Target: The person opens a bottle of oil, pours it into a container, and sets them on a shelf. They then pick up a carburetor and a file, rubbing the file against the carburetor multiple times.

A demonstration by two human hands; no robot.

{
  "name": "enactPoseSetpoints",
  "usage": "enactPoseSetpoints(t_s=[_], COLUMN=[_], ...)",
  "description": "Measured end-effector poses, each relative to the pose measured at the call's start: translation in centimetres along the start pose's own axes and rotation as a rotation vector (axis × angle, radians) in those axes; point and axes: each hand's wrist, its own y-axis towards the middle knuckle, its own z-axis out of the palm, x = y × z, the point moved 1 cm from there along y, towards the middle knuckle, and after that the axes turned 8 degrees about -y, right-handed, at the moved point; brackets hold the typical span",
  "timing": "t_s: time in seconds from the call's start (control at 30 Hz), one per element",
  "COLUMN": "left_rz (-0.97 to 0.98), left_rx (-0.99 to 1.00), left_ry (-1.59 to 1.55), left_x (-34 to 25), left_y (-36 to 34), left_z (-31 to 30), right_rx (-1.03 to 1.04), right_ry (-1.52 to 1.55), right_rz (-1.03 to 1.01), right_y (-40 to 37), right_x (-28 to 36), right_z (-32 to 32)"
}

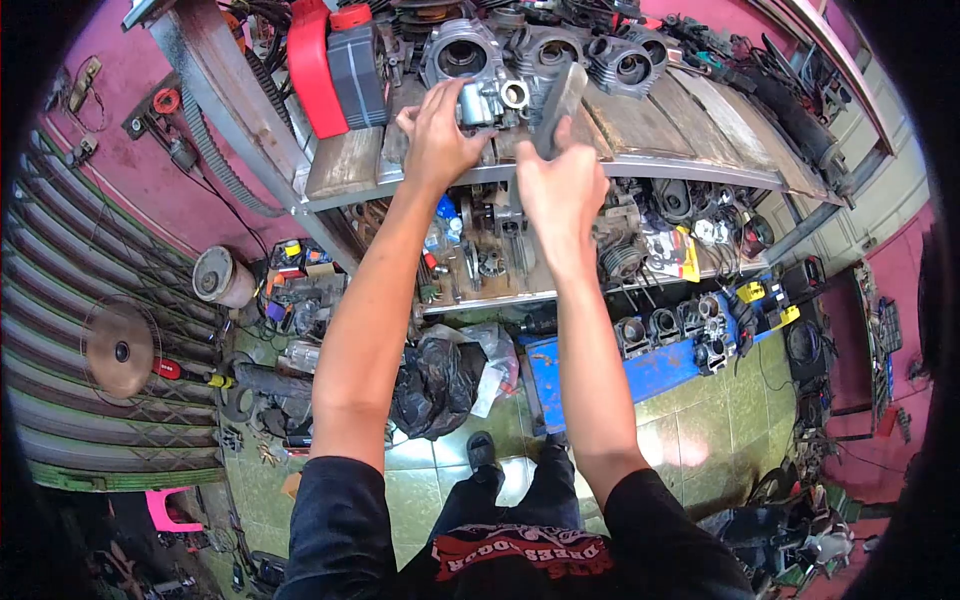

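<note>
My left hand (pixel 438 138) has its fingers curled around the left side of a silver carburetor (pixel 484 104) on the wooden shelf (pixel 345 165). The carburetor's round bore faces up toward me. My right hand (pixel 562 185) is closed around a long, flat grey tool (pixel 560 108) with a rounded end. Its upper end points away from me and slightly right, just beside the carburetor; my fist hides part of the lower end. Behind the carburetor sits a round-bored metal engine housing (pixel 462 52), and another engine casting (pixel 550 48) stands to its right.
A red and grey case (pixel 335 70) stands at the shelf's left. More engine castings (pixel 625 65) line the back. Loose engine parts fill the lower shelf (pixel 490 297). Below, a blue bench (pixel 640 375) carries metal parts, and a black plastic bag (pixel 435 385) lies on the floor.
</note>
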Motion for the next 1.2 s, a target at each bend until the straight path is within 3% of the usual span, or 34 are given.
enactPoseSetpoints(t_s=[0.13, 0.27, 0.3, 0.4, 0.47, 0.6, 0.63, 0.77, 0.93, 1.07, 1.2], left_rz=[-0.051, 0.014, 0.011, 0.038, 0.032, 0.039, 0.045, 0.025, 0.054, 0.104, -0.069], left_rx=[-0.001, -0.026, -0.024, -0.059, -0.028, -0.025, -0.026, -0.019, -0.001, 0.021, 0.13], left_ry=[0.076, 0.061, 0.061, 0.093, 0.057, 0.069, 0.081, 0.058, 0.02, 0.051, -0.091], left_x=[-0.2, 0.3, 0.4, 0.3, -0.1, -0.4, -0.5, -0.5, -0.2, -0.3, 0.5], left_y=[0.0, -0.1, -0.3, -0.1, -0.2, -0.2, -0.2, -0.2, -0.5, -0.2, 0.0], left_z=[-0.1, -0.1, 0.0, 0.1, -0.1, -0.1, -0.1, -0.3, -0.2, -0.2, -0.4], right_rx=[-0.072, -0.104, -0.211, -0.158, -0.129, -0.07, -0.052, -0.095, -0.031, -0.058, -0.009], right_ry=[-0.037, -0.15, -0.161, -0.173, -0.01, -0.002, 0.123, 0.111, 0.099, 0.088, 0.051], right_rz=[-0.21, -0.172, -0.226, -0.244, -0.269, -0.101, -0.049, -0.198, -0.09, -0.144, -0.109], right_y=[-4.1, -3.1, -1.9, -2.3, -5.1, -0.8, 0.4, -3.4, -1.9, -2.2, -1.5], right_x=[0.2, -0.2, -0.2, -1.1, -1.7, -1.1, -0.9, -2.0, -3.5, -5.0, -4.9], right_z=[1.0, 2.7, 3.1, 3.1, 2.9, 1.9, 2.1, 2.2, 1.1, 1.4, 1.1])
